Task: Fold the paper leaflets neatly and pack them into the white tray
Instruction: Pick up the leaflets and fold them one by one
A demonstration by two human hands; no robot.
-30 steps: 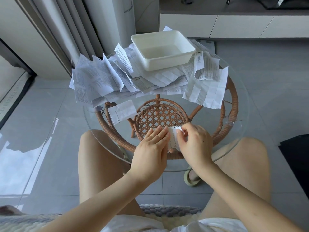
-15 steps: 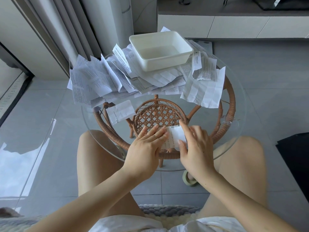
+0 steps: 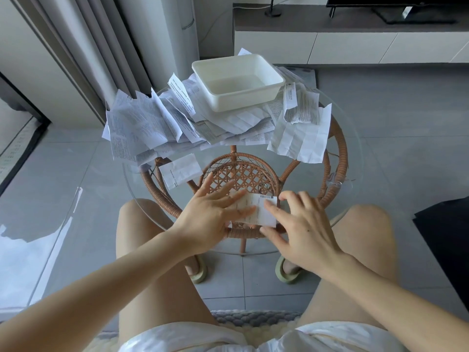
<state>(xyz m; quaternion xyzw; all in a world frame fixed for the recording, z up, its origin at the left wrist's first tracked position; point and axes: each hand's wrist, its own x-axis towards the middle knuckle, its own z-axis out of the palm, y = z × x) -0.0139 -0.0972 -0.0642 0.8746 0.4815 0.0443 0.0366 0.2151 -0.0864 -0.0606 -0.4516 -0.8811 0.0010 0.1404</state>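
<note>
Now your left hand (image 3: pixel 213 214) and right hand (image 3: pixel 302 227) press flat on the leaflet (image 3: pixel 265 218); likely flimsy, slippery: pinch its edges.

There are one white rectangular plastic tray (image 3: pixel 241 101), one round glass-topped rattan table (image 3: pixel 341 153), two folded white paper leaflets (image 3: pixel 181 170) (image 3: pixel 264 212), two pale green slippers (image 3: pixel 199 273) (image 3: pixel 288 274), and a heap of unfolded printed leaflets (image 3: pixel 142 128) too overlapped to count.

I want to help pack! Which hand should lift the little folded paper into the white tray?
Probably the right hand. Its thumb and fingers sit at the right edge of the folded leaflet, ready to pinch it. The left hand lies flat on top, pressing. The white tray stands straight ahead.
</note>
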